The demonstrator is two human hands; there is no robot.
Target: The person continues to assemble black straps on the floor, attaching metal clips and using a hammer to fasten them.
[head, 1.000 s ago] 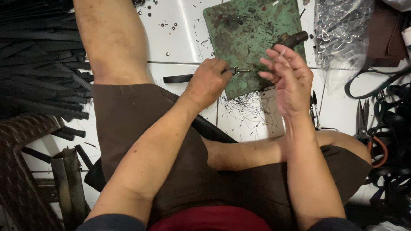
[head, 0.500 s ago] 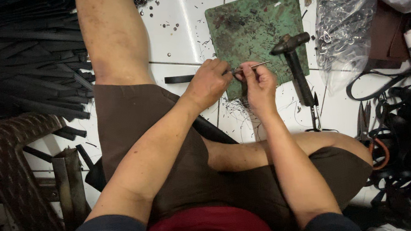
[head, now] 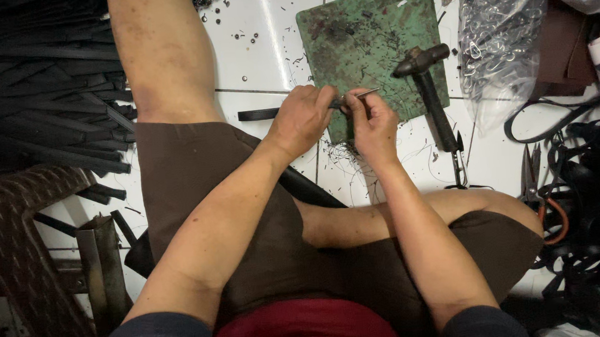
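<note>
My left hand (head: 302, 121) pinches the end of a narrow black strap (head: 257, 114) that lies across the white floor tile. My right hand (head: 374, 124) is closed on a thin metal pin or awl (head: 360, 95) whose tip meets the strap end between my two hands. Both hands hover over the near edge of a worn green cutting board (head: 368, 37). A dark hammer (head: 430, 96) lies on the board's right side, just right of my right hand, untouched.
A pile of black straps (head: 34, 95) is on the left, a brown woven stool (head: 16, 237) at lower left. A clear bag of metal rings (head: 499, 42) sits upper right. Pliers with orange handles (head: 541, 194) and tangled black straps (head: 597, 190) lie at right. Small rivets scatter the tile.
My right hand let go of the hammer, which now lies on the board, and moved left to meet my left hand at the strap end, taking hold of the thin metal tool.
</note>
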